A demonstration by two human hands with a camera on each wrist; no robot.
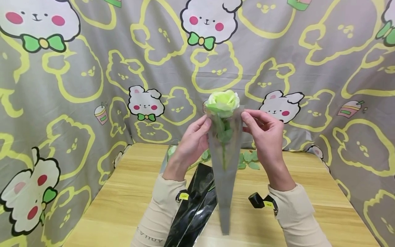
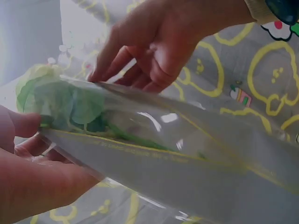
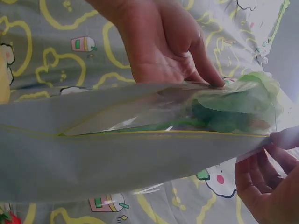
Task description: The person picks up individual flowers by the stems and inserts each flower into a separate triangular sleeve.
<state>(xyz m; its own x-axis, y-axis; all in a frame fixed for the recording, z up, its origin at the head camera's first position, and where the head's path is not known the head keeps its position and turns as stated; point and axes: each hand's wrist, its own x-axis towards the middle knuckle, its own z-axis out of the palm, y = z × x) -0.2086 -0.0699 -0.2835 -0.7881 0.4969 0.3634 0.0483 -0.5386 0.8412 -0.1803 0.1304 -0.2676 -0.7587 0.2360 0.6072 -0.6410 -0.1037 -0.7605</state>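
Note:
A pale green artificial rose [image 1: 223, 101] stands upright inside a tapering grey, partly clear flower sleeve [image 1: 226, 202], its bloom above the top rim. My left hand [image 1: 191, 144] pinches the sleeve's upper left edge between thumb and fingers. On the opposite side, my right hand [image 1: 266, 137] pinches the upper right edge. Through the clear panel the leaves and green stem [image 2: 140, 139] show in the left wrist view. A thin gold line with small lettering runs along the sleeve [image 3: 154, 134] in the right wrist view.
Black glossy flower sleeves [image 1: 192, 209] lie on the wooden table [image 1: 123, 192] below my left hand. Green leaves [image 1: 249, 159] rest near the table's back edge, and a pale flower [image 1: 171, 151] lies partly hidden behind my left wrist. A patterned grey curtain [image 1: 172, 75] surrounds the table.

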